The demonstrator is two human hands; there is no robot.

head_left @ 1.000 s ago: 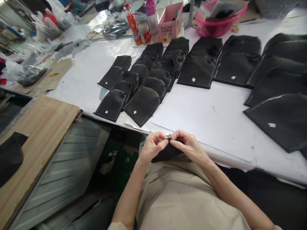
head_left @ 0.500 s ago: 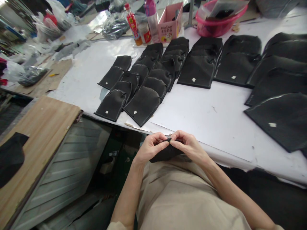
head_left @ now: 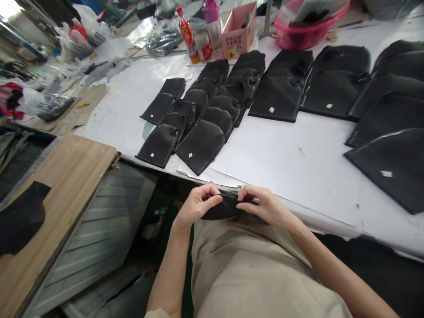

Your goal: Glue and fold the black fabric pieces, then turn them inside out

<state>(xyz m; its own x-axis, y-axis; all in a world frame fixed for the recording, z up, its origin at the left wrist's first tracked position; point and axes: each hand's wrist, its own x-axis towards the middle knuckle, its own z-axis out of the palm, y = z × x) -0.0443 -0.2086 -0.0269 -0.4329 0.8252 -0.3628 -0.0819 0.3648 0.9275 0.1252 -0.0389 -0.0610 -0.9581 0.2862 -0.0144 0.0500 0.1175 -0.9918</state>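
A small black fabric-like piece is stretched between my hands, close to my body at the table's front edge. My left hand pinches its upper left edge between thumb and fingers. At the upper right, my right hand has thumb and fingertips on the same edge. The underside of the piece is hidden from view. Beyond my hands, flat black pieces of the same look lie overlapped in rows, such as this front one with a small white tag.
At the back of the white-covered table stand a drink bottle, a pink box and a pink basin. To the left, a wooden board bears another black piece. Filled plastic bags lie further back.
My hands have moved apart along the black piece's edge, the left one going left. The whole view has shifted slightly, moving the table things a little to the right.
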